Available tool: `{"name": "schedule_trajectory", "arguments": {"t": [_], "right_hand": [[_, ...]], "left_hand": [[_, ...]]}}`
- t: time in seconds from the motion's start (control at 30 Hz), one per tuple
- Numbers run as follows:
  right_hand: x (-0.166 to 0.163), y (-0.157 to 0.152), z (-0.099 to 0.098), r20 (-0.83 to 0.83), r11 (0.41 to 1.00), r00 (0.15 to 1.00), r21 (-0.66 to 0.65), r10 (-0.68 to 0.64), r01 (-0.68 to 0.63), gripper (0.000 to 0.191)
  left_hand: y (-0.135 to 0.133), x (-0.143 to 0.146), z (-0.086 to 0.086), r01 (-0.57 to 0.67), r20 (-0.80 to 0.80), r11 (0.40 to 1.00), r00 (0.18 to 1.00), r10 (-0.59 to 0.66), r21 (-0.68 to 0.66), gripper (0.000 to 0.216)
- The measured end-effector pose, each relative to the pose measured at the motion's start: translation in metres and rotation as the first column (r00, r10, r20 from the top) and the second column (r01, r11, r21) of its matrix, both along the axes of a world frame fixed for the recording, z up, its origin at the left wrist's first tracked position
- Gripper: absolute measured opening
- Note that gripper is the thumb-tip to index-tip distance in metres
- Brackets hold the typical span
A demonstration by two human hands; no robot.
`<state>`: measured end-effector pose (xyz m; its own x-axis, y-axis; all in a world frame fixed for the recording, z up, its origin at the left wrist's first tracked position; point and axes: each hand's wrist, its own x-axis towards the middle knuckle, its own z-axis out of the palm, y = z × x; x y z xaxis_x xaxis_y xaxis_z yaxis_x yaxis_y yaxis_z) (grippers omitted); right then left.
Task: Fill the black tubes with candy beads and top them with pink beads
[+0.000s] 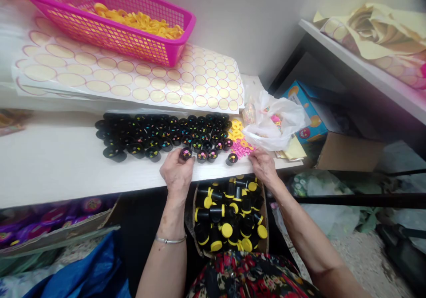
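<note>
My left hand rests at the front edge of the white shelf, fingers closed around a small black cup with coloured beads inside. My right hand reaches into a pile of pink and yellow beads, fingers pinched together on something too small to name. Several black cups holding coloured beads stand in rows behind my hands. Below the shelf, a cardboard box holds several black tubes with yellow caps.
A pink basket of yellow rings sits at the back on sheets of round stickers. A clear plastic bag of beads lies at right, next to a blue box. A second shelf with crumpled paper stands at far right.
</note>
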<state>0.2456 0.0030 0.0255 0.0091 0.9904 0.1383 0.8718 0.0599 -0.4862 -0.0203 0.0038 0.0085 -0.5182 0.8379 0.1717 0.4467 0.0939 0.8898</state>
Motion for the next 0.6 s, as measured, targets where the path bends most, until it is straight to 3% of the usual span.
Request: {"name": "schedule_trajectory", "arguments": {"t": [0.1, 0.23, 0.43, 0.6], "right_hand": [[-0.005, -0.001, 0.007, -0.009, 0.99, 0.999, -0.135, 0.036, -0.037, 0.019], [-0.007, 0.004, 0.006, -0.075, 0.979, 0.994, -0.193, -0.08, 0.064, 0.017], [-0.003, 0.008, 0.0, -0.177, 0.987, 0.982, -0.154, -0.065, 0.037, 0.02], [-0.008, -0.002, -0.001, -0.035, 0.999, 0.999, -0.037, 0.021, -0.022, 0.02]], "left_hand": [[0.0, 0.0, -0.001, -0.001, 0.006, 1.0, 1.0, 0.001, 0.006, 0.03], [0.0, 0.0, -0.001, 0.002, 0.001, 1.0, 1.0, -0.002, 0.008, 0.029], [0.0, 0.0, -0.003, 0.001, 0.015, 1.0, 1.0, -0.002, 0.031, 0.029], [-0.001, 0.0, -0.005, 0.007, 0.013, 0.999, 1.0, -0.007, 0.037, 0.026]]}}
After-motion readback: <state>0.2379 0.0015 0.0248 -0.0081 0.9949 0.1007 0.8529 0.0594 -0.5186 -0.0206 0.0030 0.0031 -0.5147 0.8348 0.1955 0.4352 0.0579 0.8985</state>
